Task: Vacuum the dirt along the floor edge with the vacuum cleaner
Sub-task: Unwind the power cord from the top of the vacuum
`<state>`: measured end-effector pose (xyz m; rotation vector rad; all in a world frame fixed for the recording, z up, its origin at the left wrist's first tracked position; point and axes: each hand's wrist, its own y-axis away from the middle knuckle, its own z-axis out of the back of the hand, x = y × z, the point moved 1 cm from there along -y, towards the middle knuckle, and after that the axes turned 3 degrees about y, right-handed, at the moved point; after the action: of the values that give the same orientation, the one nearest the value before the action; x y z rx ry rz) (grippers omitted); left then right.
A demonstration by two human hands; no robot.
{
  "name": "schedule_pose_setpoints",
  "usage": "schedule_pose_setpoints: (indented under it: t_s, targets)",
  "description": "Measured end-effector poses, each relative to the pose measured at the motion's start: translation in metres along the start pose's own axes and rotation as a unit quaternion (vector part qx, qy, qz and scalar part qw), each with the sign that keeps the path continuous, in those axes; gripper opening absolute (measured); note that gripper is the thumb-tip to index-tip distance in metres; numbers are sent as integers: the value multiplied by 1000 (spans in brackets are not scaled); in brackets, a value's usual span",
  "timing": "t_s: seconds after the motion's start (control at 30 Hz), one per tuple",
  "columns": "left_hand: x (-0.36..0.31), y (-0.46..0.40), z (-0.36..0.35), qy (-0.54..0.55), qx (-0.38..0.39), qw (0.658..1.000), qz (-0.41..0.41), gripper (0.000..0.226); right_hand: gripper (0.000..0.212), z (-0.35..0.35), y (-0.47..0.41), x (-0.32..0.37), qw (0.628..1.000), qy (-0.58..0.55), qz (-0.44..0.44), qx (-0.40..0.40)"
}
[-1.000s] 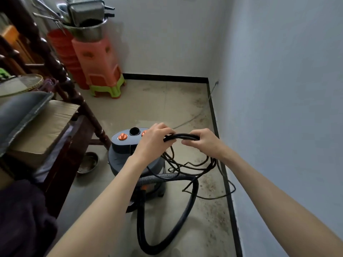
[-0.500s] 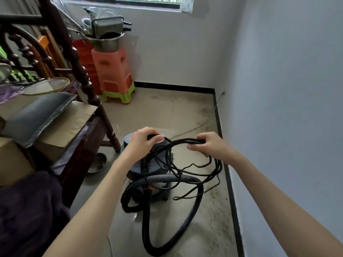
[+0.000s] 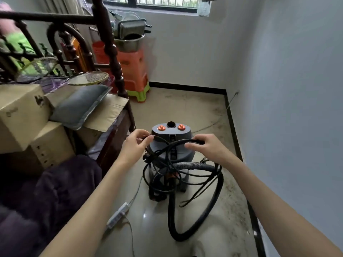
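The tiled floor [image 3: 185, 110] carries the vacuum cleaner [image 3: 169, 153] at its middle. Its black hose [image 3: 209, 212] loops beside it, a white power strip [image 3: 117, 214] lies left-front, stacked plastic stools [image 3: 134, 75] stand behind-left, and dirt [image 3: 235, 197] speckles the floor to its right.

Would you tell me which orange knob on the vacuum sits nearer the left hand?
The left orange knob, beside the left hand; the other knob lies beyond the port.

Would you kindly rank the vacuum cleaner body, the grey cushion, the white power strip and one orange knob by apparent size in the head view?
1. Vacuum cleaner body and grey cushion: look alike, so unranked.
2. White power strip.
3. Orange knob.
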<state>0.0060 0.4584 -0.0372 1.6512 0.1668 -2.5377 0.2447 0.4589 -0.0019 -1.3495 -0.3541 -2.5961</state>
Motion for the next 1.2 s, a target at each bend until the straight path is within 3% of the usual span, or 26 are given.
schedule_pose_setpoints:
  t_s: [0.13, 0.27, 0.4, 0.5, 0.67, 0.87, 1.03, 1.2]
  targets:
    - [31, 21, 37, 21, 137, 990, 26, 41, 20, -32, 15, 21, 998, -46, 29, -14]
    - [45, 40, 55, -36, 216, 976, 17, 47, 22, -45, 26, 37, 995, -89, 34, -17]
    - [39, 44, 59, -117, 169, 979, -8, 33, 33, -44, 29, 43, 991, -134, 16, -6]
    - [30, 44, 69, -127, 143, 980, -52, 14, 26, -40, 26, 42, 989, -148, -12, 2]
    - [7, 36, 93, -142, 6, 982, -126, 15, 19, -48, 15, 31, 992, -102, -61, 31]
    - [-6, 35, 96, -113, -53, 984, -128, 10, 16, -84, 5, 15, 991, -30, -104, 83]
    - [4, 38, 105, -126, -125, 979, -97, 13, 33, -110, 2, 22, 980, -106, -90, 140]
    - [15, 44, 114, -130, -166, 973, -91, 11, 24, -118, -11, 33, 981, -104, -54, 157]
